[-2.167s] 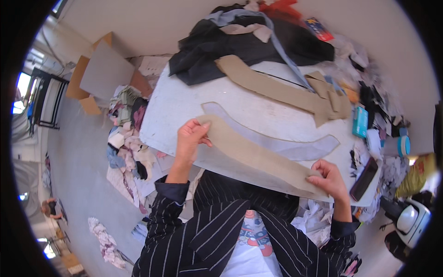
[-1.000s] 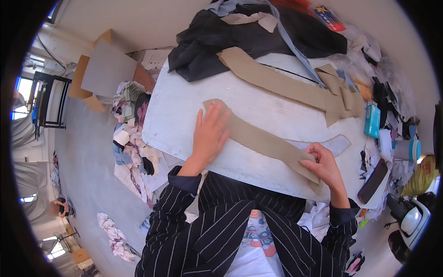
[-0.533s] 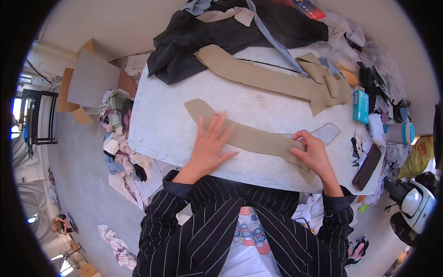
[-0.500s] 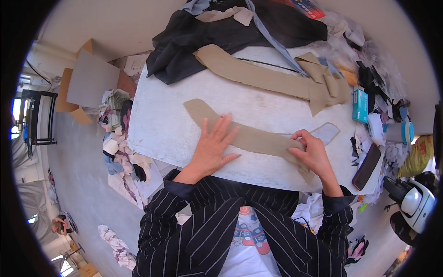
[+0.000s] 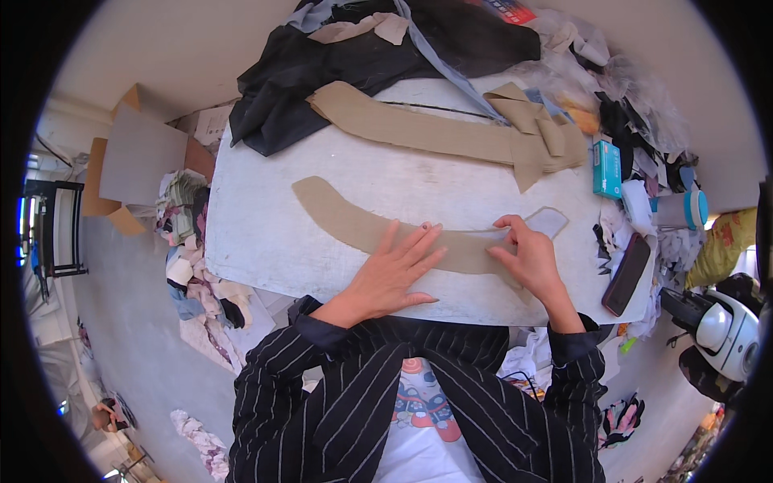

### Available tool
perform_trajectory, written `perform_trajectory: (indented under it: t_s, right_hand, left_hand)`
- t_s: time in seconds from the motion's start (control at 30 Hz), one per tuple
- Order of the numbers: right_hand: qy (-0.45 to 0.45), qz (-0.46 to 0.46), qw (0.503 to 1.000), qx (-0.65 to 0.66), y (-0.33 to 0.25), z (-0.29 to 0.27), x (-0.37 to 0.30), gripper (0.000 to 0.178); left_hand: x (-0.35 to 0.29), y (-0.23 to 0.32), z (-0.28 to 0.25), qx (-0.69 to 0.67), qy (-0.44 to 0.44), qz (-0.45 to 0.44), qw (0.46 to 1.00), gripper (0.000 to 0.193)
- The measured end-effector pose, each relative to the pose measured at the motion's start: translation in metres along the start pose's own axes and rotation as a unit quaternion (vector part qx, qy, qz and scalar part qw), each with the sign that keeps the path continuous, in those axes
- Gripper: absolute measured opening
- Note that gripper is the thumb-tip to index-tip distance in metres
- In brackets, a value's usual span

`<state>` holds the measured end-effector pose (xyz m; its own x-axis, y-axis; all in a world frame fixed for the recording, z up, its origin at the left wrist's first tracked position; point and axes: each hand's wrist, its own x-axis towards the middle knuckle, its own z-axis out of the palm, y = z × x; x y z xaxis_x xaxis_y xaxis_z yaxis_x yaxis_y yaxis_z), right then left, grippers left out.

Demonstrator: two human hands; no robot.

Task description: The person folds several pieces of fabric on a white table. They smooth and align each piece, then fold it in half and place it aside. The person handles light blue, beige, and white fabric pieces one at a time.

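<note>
A curved tan fabric strip (image 5: 342,219) lies across the white tabletop in front of me. My left hand (image 5: 394,270) rests flat on its middle, fingers spread. At its right end my right hand (image 5: 529,256) has thumb and forefinger closed on the upper layer of the strip. Beneath that end a pale, pointed piece (image 5: 549,222) with a dark outline sticks out to the right; its other part is hidden under the tan cloth. Farther back is a layered stack of similar tan strips (image 5: 427,133), with loose folded tan pieces (image 5: 531,133) over its right end.
Black cloth (image 5: 362,68) covers the table's far edge. To the right are a teal box (image 5: 606,169), a dark phone (image 5: 626,275) and scraps with plastic bags. Fabric scraps (image 5: 213,282) pile up at the left, beside an open cardboard box (image 5: 145,157). A white scooter-like machine (image 5: 725,342) stands right.
My left hand has slid right along the strip, closer to my right hand. The right hand keeps its pinch at the right end. The whole view has shifted slightly.
</note>
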<state>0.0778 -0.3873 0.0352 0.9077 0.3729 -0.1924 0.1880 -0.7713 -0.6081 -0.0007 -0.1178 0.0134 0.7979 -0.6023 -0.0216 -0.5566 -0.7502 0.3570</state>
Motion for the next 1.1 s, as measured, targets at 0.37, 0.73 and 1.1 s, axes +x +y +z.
perform_trajectory:
  t_s: [0.37,0.73,1.1]
  right_hand:
    - [0.031,0.01,0.999,-0.009,0.019,-0.01,0.001,0.042]
    - [0.008,0.03,1.0,0.005,0.028,-0.024,-0.006,0.041]
    - [0.1,0.04,0.994,0.026,0.064,-0.039,-0.001,0.04]
  left_hand:
    - [0.005,0.001,-0.001,0.027,-0.028,0.011,0.999,0.081]
    - [0.043,0.018,0.016,-0.028,-0.012,0.091,0.995,0.083]
    - [0.044,0.017,0.01,-0.003,-0.022,0.095,0.995,0.083]
